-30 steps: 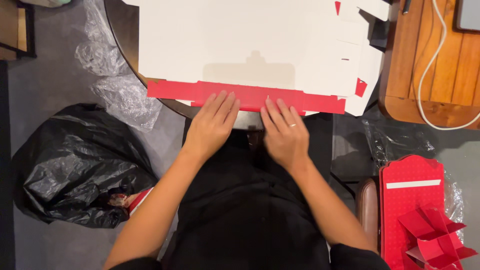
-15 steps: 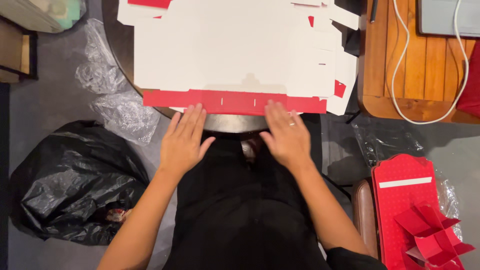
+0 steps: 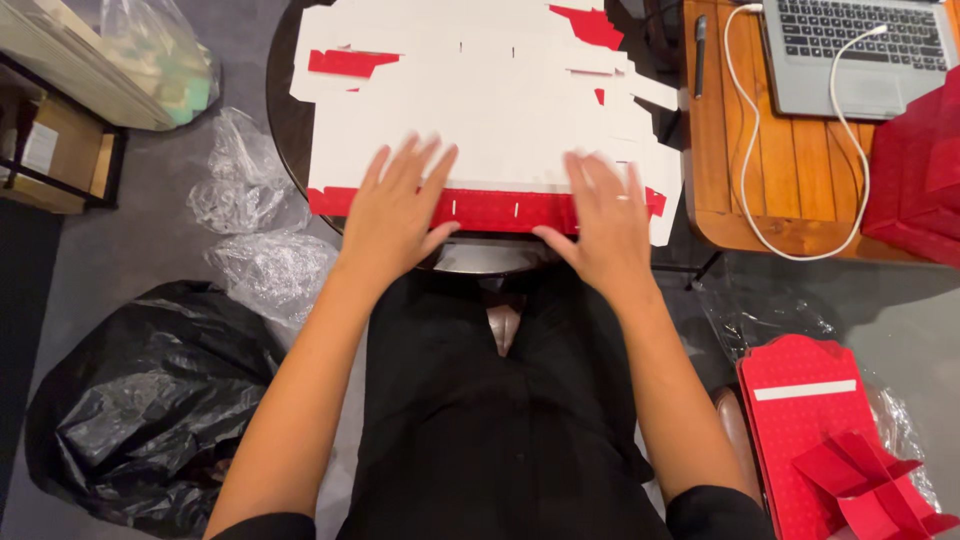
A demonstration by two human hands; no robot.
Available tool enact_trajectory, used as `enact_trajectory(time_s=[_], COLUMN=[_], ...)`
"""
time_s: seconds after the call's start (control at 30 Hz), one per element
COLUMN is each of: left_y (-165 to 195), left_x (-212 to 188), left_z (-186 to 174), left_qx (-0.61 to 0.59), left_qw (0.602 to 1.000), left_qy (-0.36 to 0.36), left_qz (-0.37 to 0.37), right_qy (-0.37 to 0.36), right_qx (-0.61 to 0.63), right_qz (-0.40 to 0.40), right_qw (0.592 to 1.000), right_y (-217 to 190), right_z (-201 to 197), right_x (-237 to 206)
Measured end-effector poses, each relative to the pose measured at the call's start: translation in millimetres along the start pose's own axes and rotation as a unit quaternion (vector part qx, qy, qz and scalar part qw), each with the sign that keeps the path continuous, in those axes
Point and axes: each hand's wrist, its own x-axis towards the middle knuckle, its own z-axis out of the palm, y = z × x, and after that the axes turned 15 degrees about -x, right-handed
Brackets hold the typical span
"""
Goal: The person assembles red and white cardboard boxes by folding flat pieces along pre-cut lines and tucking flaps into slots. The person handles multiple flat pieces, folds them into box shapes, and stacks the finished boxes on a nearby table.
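A large flat sheet of white cardboard [image 3: 500, 110] with red flaps lies on a dark round table [image 3: 285, 110] in front of me. Its near edge is a folded red strip [image 3: 490, 210]. My left hand [image 3: 395, 215] lies flat, fingers spread, on the left part of that strip and the white card behind it. My right hand [image 3: 605, 225], slightly blurred, presses flat on the right part of the strip. Neither hand grips anything.
A wooden side table [image 3: 800, 170] at the right carries a laptop [image 3: 850, 50], a white cable [image 3: 745, 120] and a pen [image 3: 700, 50]. Red boxes [image 3: 915, 170] stand beside it. Flat red cartons [image 3: 810, 430] lie on the floor lower right. A black bag [image 3: 130, 410] and clear wrap [image 3: 240, 210] lie left.
Both hands slid forward from the table's near edge onto the red strip and white card. The view tilted up, showing more of the sheet and the laptop.
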Motion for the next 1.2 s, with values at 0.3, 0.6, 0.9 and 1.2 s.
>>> enact_trajectory(time_s=[0.3,0.6,0.9,1.2], left_y=[27,36,-4,-62], left_x=[-47,-60,-29,16], left_z=[32,42,40,52], left_qx=[0.004,-0.045,-0.119,-0.177], left_qw=[0.975,0.998,0.975,0.919], left_qy=[-0.212,-0.026,-0.134,-0.251], left_qz=[-0.061,-0.042,-0.128,-0.247], right_qy=[-0.084,-0.033,-0.189,-0.267], right_qx=[0.097,0.091,0.138,0.17], right_qz=[-0.018,-0.013,0.022,0.059], right_qw=[0.992,0.995,0.972,0.947], right_y=[-9,-21,3,18], right_z=[-4,9,18,54], right_x=[-39,-57,-13,35])
